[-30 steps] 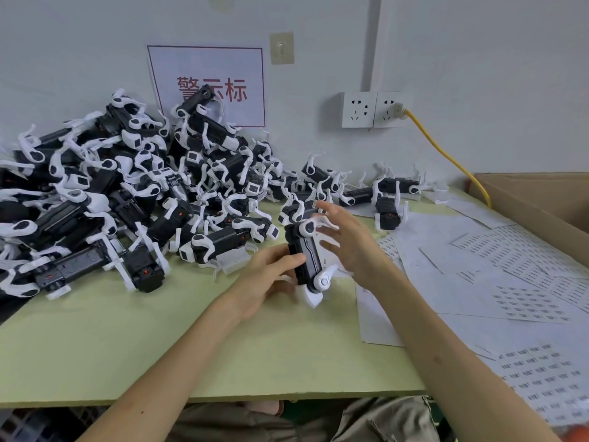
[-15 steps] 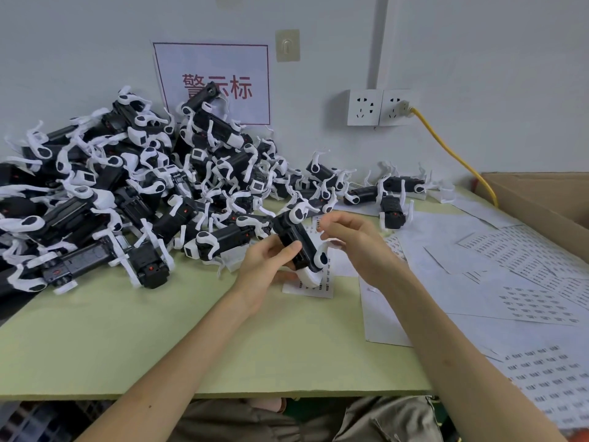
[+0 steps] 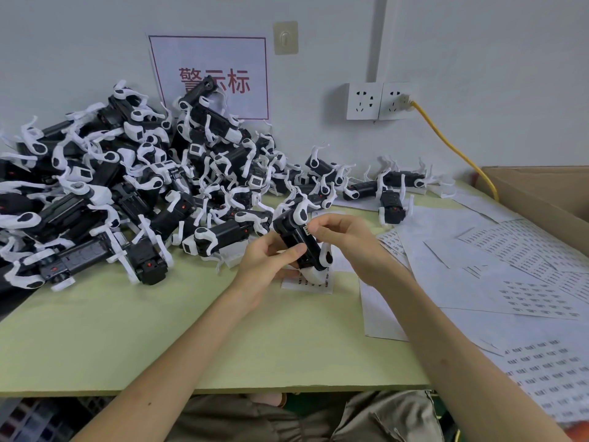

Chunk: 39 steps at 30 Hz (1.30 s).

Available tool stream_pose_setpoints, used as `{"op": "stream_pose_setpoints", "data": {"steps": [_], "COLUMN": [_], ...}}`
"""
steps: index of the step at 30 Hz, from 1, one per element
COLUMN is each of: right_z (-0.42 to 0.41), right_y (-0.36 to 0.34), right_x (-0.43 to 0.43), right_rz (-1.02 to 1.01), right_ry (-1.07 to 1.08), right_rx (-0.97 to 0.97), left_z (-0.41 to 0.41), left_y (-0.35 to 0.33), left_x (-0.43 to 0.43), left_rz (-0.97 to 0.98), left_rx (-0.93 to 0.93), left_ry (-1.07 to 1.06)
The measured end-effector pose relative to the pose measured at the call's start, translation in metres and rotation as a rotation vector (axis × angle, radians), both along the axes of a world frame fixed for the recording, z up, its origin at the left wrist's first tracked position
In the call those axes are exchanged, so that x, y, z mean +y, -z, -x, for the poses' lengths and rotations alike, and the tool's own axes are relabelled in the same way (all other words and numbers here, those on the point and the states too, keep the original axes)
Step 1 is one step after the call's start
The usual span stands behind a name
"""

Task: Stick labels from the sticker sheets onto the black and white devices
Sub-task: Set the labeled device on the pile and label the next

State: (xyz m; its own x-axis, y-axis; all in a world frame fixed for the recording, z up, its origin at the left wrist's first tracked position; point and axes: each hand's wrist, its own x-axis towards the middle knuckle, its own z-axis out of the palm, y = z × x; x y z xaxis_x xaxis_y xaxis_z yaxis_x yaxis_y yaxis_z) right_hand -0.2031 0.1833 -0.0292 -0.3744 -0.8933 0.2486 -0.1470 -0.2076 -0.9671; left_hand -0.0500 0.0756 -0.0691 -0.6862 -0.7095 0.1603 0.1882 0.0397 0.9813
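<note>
Black and white device (image 3: 298,242): held tilted over a sticker sheet (image 3: 320,287) on the table (image 3: 159,330); left hand (image 3: 267,261) grip curled round its body; right hand (image 3: 347,240) grip pinching a label (image 3: 308,231) against its upper end.

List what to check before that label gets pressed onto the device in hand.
1. Left hand grips the device: ok.
2. Right hand pinches the label: ok.
3. Label is at the device's black body: ok.
4. Label sits straight: cannot tell, too small.
5. Label already touches the device: cannot tell.
6. Sticker sheet lies just below the device, ready for the next label: ok.
</note>
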Motion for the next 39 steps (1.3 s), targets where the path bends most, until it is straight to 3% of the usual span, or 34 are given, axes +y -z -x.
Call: {"op": "stream_pose_setpoints", "data": {"steps": [39], "right_z": [-0.012], "right_y": [0.006], "right_x": [-0.006], "right_rz": [0.092], "right_ry": [0.176], "right_rx": [0.02], "left_z": [0.0], "left_y": [-0.001], "left_x": [0.004], "left_rz": [0.025], "left_rx": [-0.005], "left_ry": [-0.022]}}
